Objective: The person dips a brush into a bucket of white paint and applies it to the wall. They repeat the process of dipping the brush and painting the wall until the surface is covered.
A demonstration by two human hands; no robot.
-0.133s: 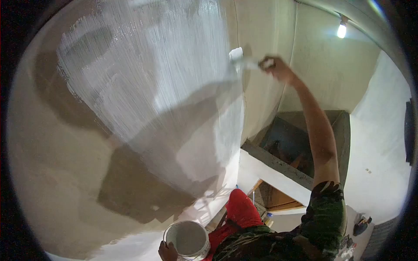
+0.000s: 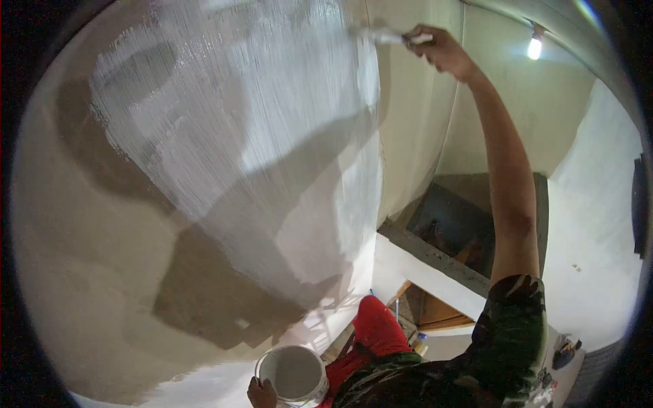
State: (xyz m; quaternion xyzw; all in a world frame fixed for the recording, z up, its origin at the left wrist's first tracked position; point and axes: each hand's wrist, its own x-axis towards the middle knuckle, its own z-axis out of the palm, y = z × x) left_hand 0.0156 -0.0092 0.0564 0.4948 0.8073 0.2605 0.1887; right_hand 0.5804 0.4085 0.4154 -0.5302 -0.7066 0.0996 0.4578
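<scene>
My right hand (image 2: 441, 53) is raised at the upper right, its fingers wrapped round the handle of a paintbrush (image 2: 386, 37). The bristle end, blurred by motion, is against the wall near the right edge of a wet white painted patch (image 2: 292, 88). Low in the view, my left hand (image 2: 262, 393) grips the rim of a white bucket (image 2: 294, 372) by my red-clad leg. Pale grey shows inside the bucket. Streaky brush marks run down the white patch, and bare beige wall (image 2: 81, 272) surrounds it.
A lit bulb (image 2: 534, 47) hangs at the upper right. Below my right arm is a recessed concrete-edged opening (image 2: 449, 224), with a wood-framed opening (image 2: 435, 309) under it. Shadows of my arm and body fall across the wall. Dark items (image 2: 566, 355) lie at lower right.
My right hand has moved up along the wall with the paintbrush, and white paint now shows along the right edge where it passed. The left hand and bucket have stayed put.
</scene>
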